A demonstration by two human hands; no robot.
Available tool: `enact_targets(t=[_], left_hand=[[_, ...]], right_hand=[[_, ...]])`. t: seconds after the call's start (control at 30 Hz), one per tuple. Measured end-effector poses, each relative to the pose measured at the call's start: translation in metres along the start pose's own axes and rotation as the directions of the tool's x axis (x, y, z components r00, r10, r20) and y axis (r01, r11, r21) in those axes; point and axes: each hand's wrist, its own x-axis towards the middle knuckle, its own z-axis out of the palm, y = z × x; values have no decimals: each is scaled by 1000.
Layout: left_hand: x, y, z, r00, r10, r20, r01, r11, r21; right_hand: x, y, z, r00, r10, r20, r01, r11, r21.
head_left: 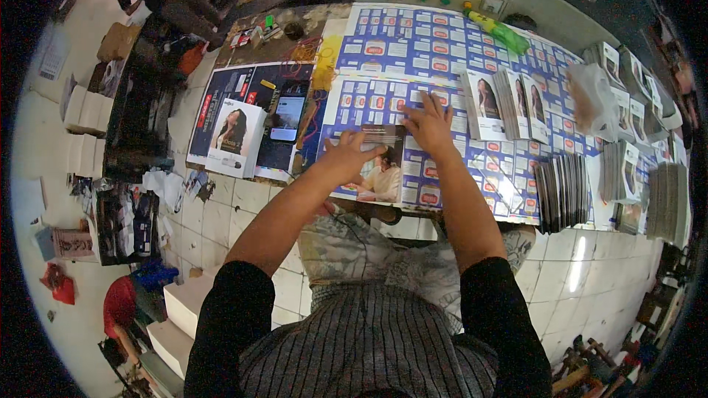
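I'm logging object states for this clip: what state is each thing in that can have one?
Left hand: open, on the photo print
Right hand: open, fingers spread over blue-patterned sheets
Photo print: flat, partly covered
Smartphone: screen lit
Green plastic bottle: lying on its side
Plastic bag: crumpled, contents unclear
Rubber bands: loose, tangled

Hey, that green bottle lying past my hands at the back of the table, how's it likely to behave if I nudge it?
The green bottle would probably roll, since it lies on its side and looks rounded. Its see-through, plastic-looking body may give slightly if squeezed.
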Motion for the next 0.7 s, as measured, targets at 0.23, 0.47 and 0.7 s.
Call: enact_targets(t=[0.23,0.47,0.7], left_hand=[[1,4,-6,1000,-18,-10,18,1000,-5],[0,1,-3,1000,-5,4,5,999,-41],[-3,-1,-10,999,-21,40,23,999,-49]], right_hand=[[5,-5,-24,971,8,241,-10,1000,8],[-61,-21,-42,943,-64,326,47,997,62],[-124,-36,-56,878,-191,440,210,978,5]])
